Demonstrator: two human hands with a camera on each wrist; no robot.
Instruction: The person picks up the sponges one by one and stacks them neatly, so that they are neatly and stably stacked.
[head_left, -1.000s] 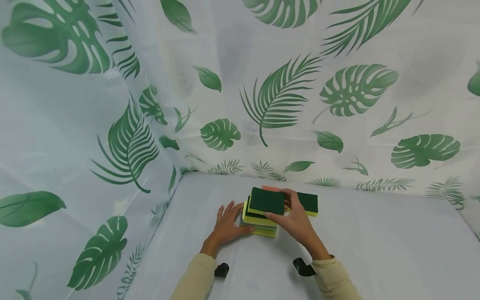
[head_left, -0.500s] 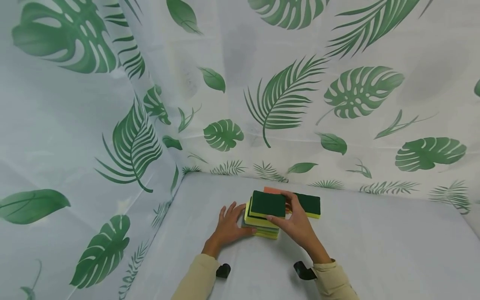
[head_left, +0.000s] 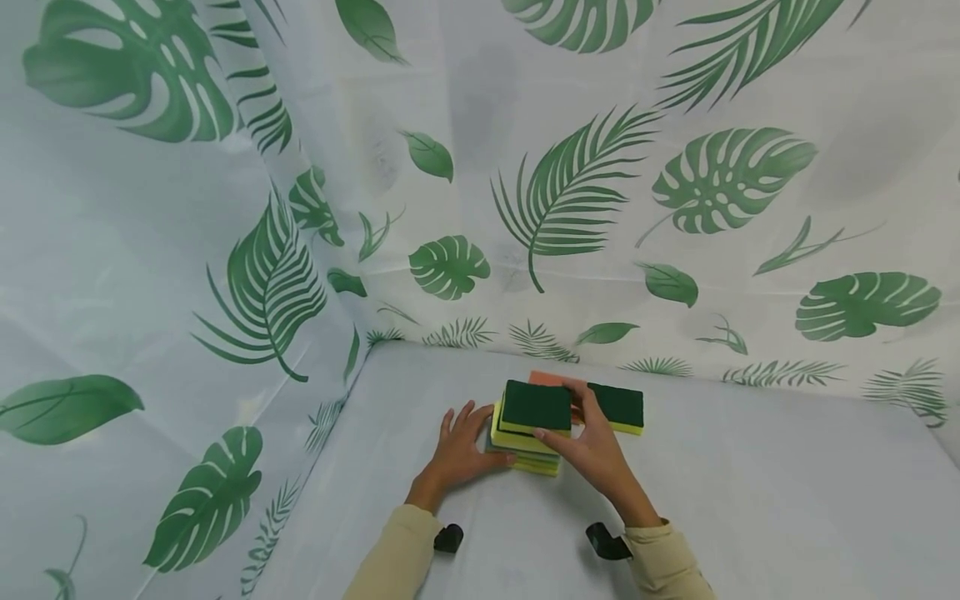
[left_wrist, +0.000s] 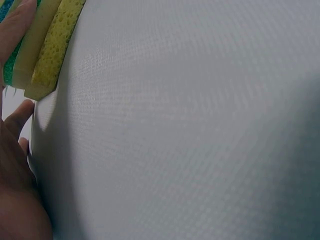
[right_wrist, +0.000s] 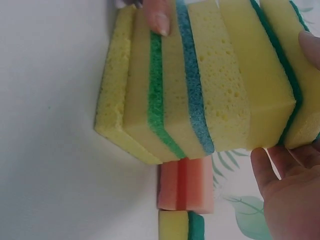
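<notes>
The head view is filled mostly by a leafy sheet (head_left: 472,200), hung behind a pale tabletop (head_left: 750,500). On it, a stack of sponges (head_left: 528,443) is placed straight ahead, between the two hands. The left hand (head_left: 457,454) is held at the left side with its fingers spread, and the front of the stack is touched by its thumb. The top sponge (head_left: 536,406) is pinched at its right end between the thumb and fingers of the right hand (head_left: 592,442), which is the nearer one. Its long way is laid from side to side, green face up, and the sponge below is touched by it. Behind, an orange sponge (head_left: 546,378) is partly hidden, with a green-and-yellow sponge (head_left: 617,402) set just beside it.
</notes>
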